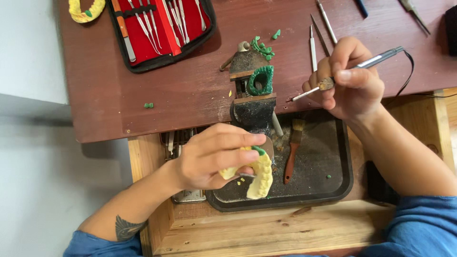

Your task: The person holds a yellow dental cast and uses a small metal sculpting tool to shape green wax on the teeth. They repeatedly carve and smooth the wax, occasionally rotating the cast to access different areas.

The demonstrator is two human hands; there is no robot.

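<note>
My left hand [212,154] grips a pale yellow dental arch model [259,178] with a bit of green wax on it, held over the dark tray [333,190]. My right hand [354,81] holds a corded pen-like wax tool [376,59] like a pencil, its thin metal tip [297,96] pointing left toward a small bench vise [254,107]. A green wax arch [262,80] sits on the vise.
A brush with a reddish wooden handle [291,159] lies in the tray. An open red instrument case [162,26] is at the table's back left, another yellow model [85,9] beside it. Loose metal picks [320,35] and green wax bits [264,47] lie on the brown tabletop.
</note>
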